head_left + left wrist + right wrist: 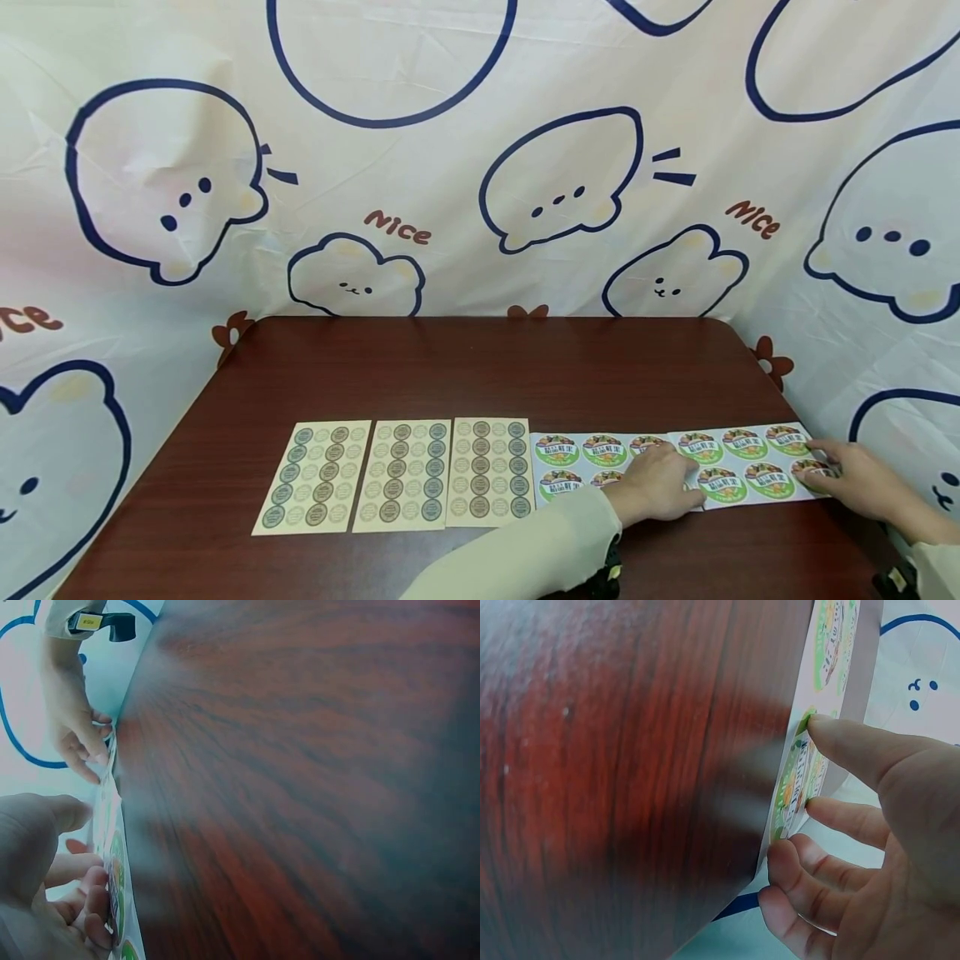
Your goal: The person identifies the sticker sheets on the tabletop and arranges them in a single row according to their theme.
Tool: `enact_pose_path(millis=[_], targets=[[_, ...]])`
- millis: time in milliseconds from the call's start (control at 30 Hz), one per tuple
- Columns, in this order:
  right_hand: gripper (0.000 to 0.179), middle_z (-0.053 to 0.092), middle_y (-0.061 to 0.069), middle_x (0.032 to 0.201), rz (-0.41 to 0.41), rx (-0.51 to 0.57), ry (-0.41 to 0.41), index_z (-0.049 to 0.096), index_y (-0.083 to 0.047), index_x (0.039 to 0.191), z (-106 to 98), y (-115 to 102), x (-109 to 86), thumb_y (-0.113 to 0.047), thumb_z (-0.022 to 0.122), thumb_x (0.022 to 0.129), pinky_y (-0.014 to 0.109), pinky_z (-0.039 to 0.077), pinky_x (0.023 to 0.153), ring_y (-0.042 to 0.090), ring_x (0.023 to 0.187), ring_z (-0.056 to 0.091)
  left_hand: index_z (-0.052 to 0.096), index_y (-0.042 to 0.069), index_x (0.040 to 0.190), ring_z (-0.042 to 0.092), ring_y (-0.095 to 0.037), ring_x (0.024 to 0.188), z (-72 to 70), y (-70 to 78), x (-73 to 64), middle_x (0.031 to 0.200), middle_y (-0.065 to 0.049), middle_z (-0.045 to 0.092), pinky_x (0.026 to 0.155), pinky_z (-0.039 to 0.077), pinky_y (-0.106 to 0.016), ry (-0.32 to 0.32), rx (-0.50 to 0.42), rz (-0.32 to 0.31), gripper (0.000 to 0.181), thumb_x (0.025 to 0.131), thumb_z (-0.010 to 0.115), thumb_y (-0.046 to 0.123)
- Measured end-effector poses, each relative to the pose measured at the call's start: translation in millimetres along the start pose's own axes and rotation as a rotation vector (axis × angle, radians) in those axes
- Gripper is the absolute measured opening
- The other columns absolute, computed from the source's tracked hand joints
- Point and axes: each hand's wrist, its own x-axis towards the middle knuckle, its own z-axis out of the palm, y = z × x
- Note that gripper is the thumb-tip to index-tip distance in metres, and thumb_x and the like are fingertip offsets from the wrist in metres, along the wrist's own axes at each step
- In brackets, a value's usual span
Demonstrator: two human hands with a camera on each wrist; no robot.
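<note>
Two pale sheets of round green fruit-picture stickers lie side by side on the right of the table. My left hand (660,483) rests across the seam, covering part of the left sticker sheet (558,462) and touching the left edge of the right sticker sheet (750,468). At that sheet's outer end, my right hand (862,479) touches the edge. In the right wrist view, the thumb (851,746) and forefinger lie on its stickers, the other fingers loosely bent by its edge. The left wrist view shows the left fingers (90,896) relaxed against a sheet.
Three cream sheets of small round stickers, a left one (311,479), a middle one (401,477) and a right one (491,472), form a row with the green ones. They lie on a dark brown wooden table (480,367). A cartoon-printed cloth (450,167) hangs behind and around it.
</note>
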Motion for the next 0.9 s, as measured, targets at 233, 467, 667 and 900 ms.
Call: enact_pose_path(millis=[233, 467, 667, 900], targets=[[0.072, 0.061, 0.043, 0.107, 0.009, 0.01, -0.027, 0.052, 0.026, 0.122, -2.0, -2.2, -0.5, -0.034, 0.075, 0.089, 0.058, 0.053, 0.077, 0.048, 0.095, 0.063, 0.068, 0.033, 0.131, 0.05, 0.004, 0.084, -0.3, -2.1, -1.2, 0.103, 0.017, 0.069, 0.073, 0.037, -0.011, -0.005, -0.018, 0.001, 0.037, 0.097, 0.063, 0.045], [0.074, 0.062, 0.043, 0.105, 0.022, 0.007, -0.016, 0.052, 0.027, 0.12, -0.7, -3.0, -0.2, -0.035, 0.076, 0.088, 0.058, 0.053, 0.076, 0.049, 0.095, 0.064, 0.068, 0.032, 0.132, 0.055, 0.005, 0.093, -3.3, -3.1, -3.7, 0.113, 0.017, 0.07, 0.078, 0.039, -0.009, -0.004, -0.077, 0.004, 0.036, 0.099, 0.06, 0.043], [0.078, 0.062, 0.043, 0.104, 0.036, 0.001, -0.017, 0.052, 0.027, 0.12, -0.9, -3.4, 1.2, -0.04, 0.075, 0.089, 0.058, 0.053, 0.076, 0.05, 0.095, 0.064, 0.07, 0.028, 0.13, 0.059, 0.005, 0.094, -6.9, -3.2, -5.1, 0.119, 0.017, 0.07, 0.073, 0.04, -0.008, 0.003, -0.163, 0.0, 0.034, 0.099, 0.061, 0.04], [0.079, 0.062, 0.043, 0.104, 0.041, 0.006, -0.021, 0.052, 0.028, 0.12, -3.0, -7.7, 1.7, -0.041, 0.074, 0.09, 0.058, 0.053, 0.076, 0.049, 0.095, 0.064, 0.072, 0.028, 0.126, 0.057, 0.008, 0.086, -10.4, -4.9, -6.0, 0.108, 0.016, 0.071, 0.068, 0.039, -0.008, 0.003, -0.201, -0.004, 0.03, 0.099, 0.062, 0.038]])
